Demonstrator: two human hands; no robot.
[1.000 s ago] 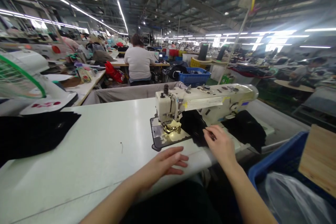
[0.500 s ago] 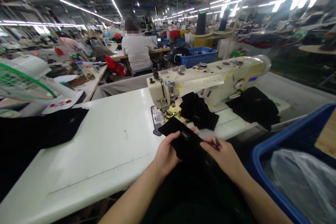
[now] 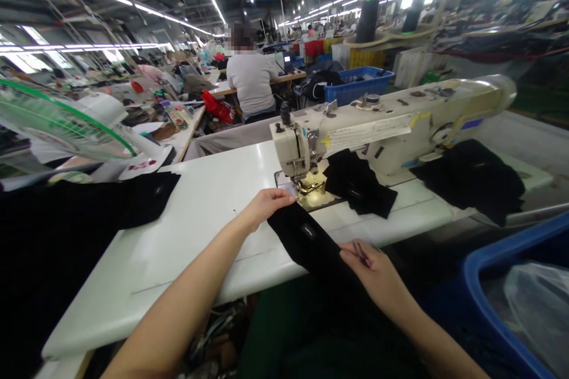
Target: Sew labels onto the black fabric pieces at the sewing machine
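My left hand (image 3: 269,207) pinches the far corner of a black fabric piece (image 3: 306,249), just in front of the presser foot of a cream sewing machine (image 3: 306,145). A small dark label with light lettering (image 3: 308,231) is on the fabric's upper face. Gripping the piece's right edge is my right hand (image 3: 377,272), closed, with a slim purplish tool (image 3: 361,253), its kind unclear, also tucked in its fingers. The fabric stretches between both hands over the table's front edge; its lower end blends into dark clothing.
Black fabric pieces lie beside the needle (image 3: 358,183) and under the machine's right end (image 3: 475,177). A larger black fabric heap (image 3: 89,213) covers the left of the white table (image 3: 222,189). A blue crate (image 3: 480,284) stands at right, a fan (image 3: 66,124) at left. Ahead sits a person (image 3: 252,83).
My left hand has moved from the fabric's near side to its far corner, and the piece now lies more stretched out. My right hand keeps its grip. The view has turned slightly left.
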